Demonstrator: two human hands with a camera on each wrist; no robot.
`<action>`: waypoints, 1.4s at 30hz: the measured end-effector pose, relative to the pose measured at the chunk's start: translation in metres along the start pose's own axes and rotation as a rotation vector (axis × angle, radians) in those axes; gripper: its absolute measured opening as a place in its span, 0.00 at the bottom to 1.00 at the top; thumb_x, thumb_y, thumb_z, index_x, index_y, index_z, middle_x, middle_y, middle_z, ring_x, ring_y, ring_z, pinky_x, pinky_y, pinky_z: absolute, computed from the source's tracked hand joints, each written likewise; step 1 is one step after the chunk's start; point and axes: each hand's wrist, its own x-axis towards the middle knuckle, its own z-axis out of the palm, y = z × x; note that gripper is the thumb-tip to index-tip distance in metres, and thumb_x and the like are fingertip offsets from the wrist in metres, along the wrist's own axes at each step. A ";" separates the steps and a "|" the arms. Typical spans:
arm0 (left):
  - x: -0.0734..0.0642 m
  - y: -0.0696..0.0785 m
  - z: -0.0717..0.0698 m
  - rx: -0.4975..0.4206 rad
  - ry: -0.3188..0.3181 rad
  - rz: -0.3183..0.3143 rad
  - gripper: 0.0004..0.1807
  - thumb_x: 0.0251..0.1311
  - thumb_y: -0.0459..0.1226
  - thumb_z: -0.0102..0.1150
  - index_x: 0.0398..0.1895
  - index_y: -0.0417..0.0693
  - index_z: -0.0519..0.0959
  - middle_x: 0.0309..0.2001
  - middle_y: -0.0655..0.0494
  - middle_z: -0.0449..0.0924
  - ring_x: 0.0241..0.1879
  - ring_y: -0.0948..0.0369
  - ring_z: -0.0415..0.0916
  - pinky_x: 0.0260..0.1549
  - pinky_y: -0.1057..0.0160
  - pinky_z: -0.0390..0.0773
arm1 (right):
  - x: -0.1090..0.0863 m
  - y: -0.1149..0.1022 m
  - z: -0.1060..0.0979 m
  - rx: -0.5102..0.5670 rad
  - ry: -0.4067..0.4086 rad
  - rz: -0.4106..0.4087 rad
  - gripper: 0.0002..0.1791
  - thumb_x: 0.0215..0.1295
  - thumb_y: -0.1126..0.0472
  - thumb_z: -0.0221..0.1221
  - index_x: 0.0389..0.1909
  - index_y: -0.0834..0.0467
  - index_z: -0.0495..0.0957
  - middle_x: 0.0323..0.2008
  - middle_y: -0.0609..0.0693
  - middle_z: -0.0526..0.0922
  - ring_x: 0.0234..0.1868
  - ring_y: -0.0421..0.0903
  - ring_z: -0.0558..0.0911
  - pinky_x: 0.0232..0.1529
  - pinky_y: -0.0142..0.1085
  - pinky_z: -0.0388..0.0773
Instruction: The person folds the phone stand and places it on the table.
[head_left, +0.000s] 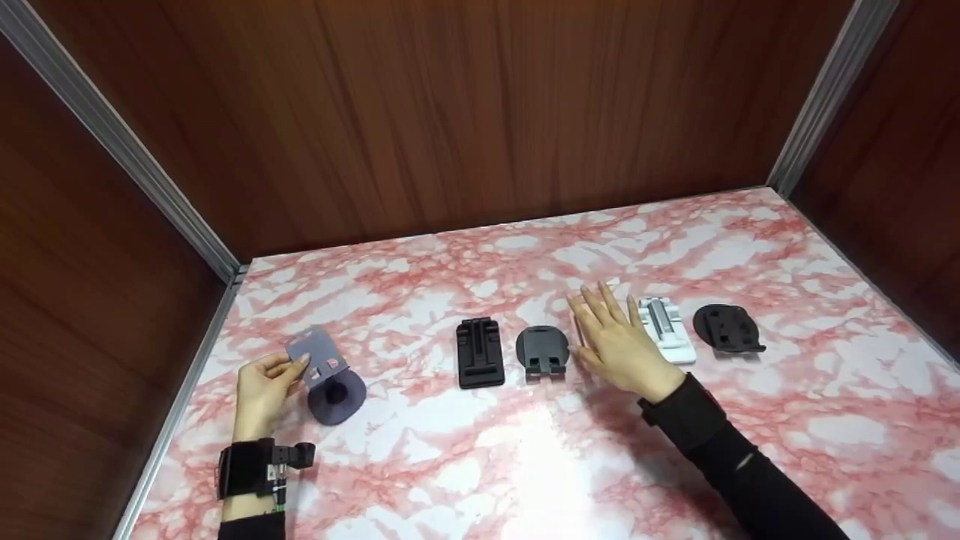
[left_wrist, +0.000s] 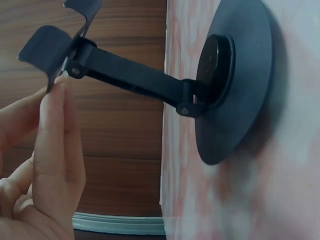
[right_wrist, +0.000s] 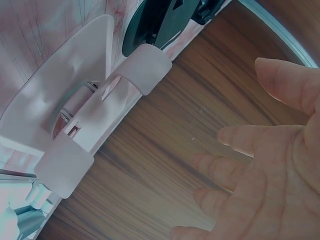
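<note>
My left hand (head_left: 259,390) pinches the edge of the upper plate of a blue-grey phone stand (head_left: 319,354) at the left of the table. In the left wrist view the stand's hinged arm (left_wrist: 132,72) is unfolded above its disc base (left_wrist: 247,95), which is right at the tabletop. The right hand (head_left: 619,349) is spread, palm down, holding nothing. It mostly covers a pale pink phone stand (right_wrist: 65,100) in the head view; the right wrist view shows that stand's two curved lips below the palm.
A black folded stand (head_left: 480,360) and a dark grey round-based stand (head_left: 544,346) lie mid-table. Right of the right hand are a white stand (head_left: 679,346) and a black round-based stand (head_left: 726,328). Wood-grain panels (head_left: 450,112) enclose the marbled table (head_left: 420,450).
</note>
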 end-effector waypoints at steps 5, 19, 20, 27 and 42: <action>-0.004 0.008 0.009 -0.008 0.021 0.027 0.10 0.62 0.31 0.63 0.42 0.32 0.77 0.21 0.69 0.81 0.24 0.73 0.79 0.29 0.74 0.84 | 0.000 -0.001 0.000 -0.006 -0.002 -0.002 0.41 0.70 0.51 0.56 0.77 0.61 0.50 0.77 0.64 0.50 0.78 0.65 0.44 0.74 0.67 0.37; -0.035 0.040 0.043 -0.084 0.006 0.130 0.12 0.60 0.27 0.64 0.43 0.29 0.76 0.23 0.65 0.80 0.24 0.70 0.79 0.28 0.70 0.85 | 0.000 -0.005 0.005 -0.009 -0.006 -0.006 0.39 0.71 0.51 0.57 0.76 0.61 0.54 0.76 0.64 0.53 0.77 0.66 0.47 0.73 0.69 0.38; -0.038 0.043 0.045 -0.083 -0.004 0.137 0.12 0.60 0.27 0.64 0.43 0.28 0.76 0.23 0.64 0.81 0.24 0.69 0.79 0.28 0.70 0.85 | 0.000 -0.005 0.005 -0.008 -0.005 -0.006 0.39 0.71 0.51 0.57 0.76 0.61 0.54 0.76 0.64 0.53 0.77 0.66 0.47 0.73 0.69 0.38; -0.054 0.056 0.067 -0.075 -0.083 0.181 0.13 0.59 0.28 0.65 0.44 0.26 0.78 0.26 0.59 0.82 0.24 0.66 0.80 0.29 0.67 0.86 | 0.001 -0.007 0.009 -0.011 -0.025 -0.036 0.39 0.71 0.51 0.56 0.76 0.61 0.53 0.77 0.63 0.49 0.78 0.65 0.47 0.74 0.67 0.41; -0.067 0.079 0.133 -0.079 -0.234 0.260 0.11 0.56 0.29 0.68 0.39 0.29 0.82 0.27 0.51 0.85 0.25 0.64 0.81 0.29 0.64 0.87 | -0.001 -0.011 0.012 0.038 -0.035 -0.077 0.39 0.72 0.50 0.56 0.76 0.62 0.53 0.75 0.68 0.55 0.78 0.65 0.46 0.74 0.67 0.42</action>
